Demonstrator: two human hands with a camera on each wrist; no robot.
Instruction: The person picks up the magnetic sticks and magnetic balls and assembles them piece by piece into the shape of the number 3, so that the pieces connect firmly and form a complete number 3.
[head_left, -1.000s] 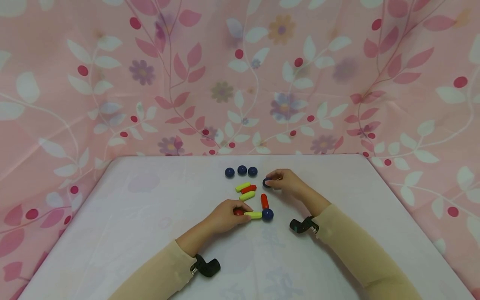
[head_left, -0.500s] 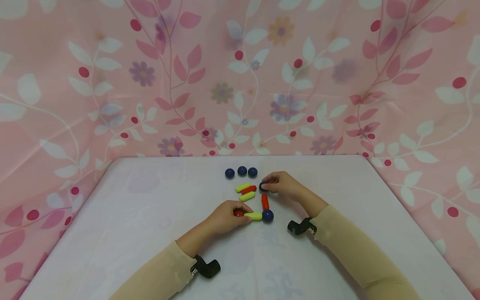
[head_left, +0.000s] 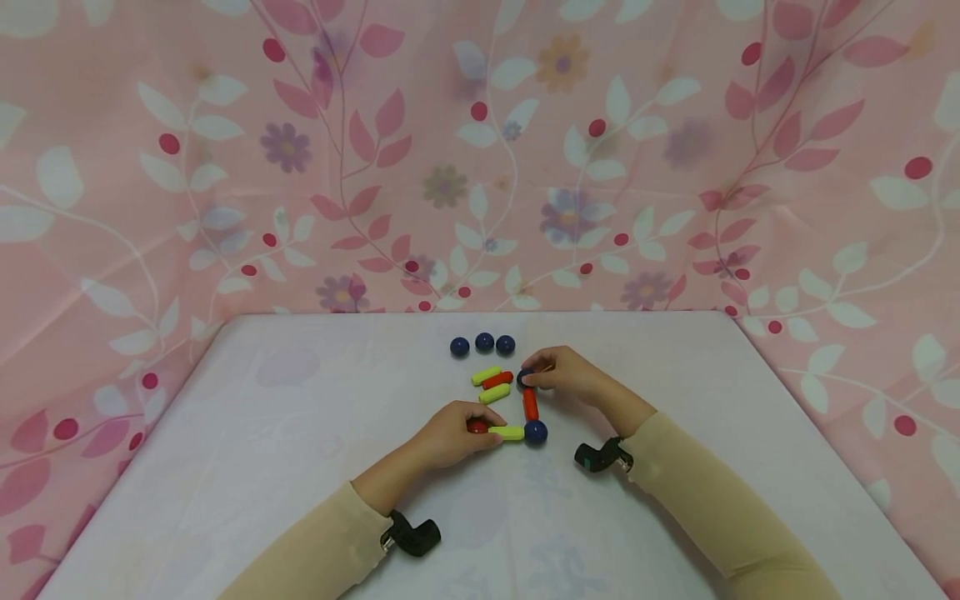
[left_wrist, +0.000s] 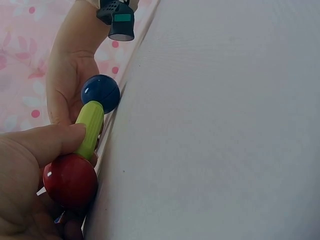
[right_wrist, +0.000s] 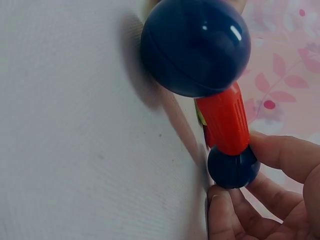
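My left hand (head_left: 452,435) pinches a yellow-green rod (left_wrist: 90,129), with a red ball (left_wrist: 71,181) at the rod's near end tucked by the palm. At the rod's other end sits a blue ball (head_left: 536,432). From that ball a red rod (head_left: 531,405) runs away toward the back of the table. My right hand (head_left: 564,369) grips a second blue ball (right_wrist: 233,167) between thumb and fingers, right at the far end of the red rod. Ball and red rod meet in the right wrist view. Part of the red ball is hidden by my left hand in the head view.
Behind the joined pieces lie two loose yellow-green rods (head_left: 494,393) with a loose red rod (head_left: 498,381) between them. Farther back, three blue balls (head_left: 484,342) form a row. A white cloth covers the table (head_left: 300,467); a pink floral curtain (head_left: 480,167) hangs behind.
My right hand has moved left and toward me, bringing its blue ball from beside the red rod to the rod's far end. The left hand keeps its hold in the same place.
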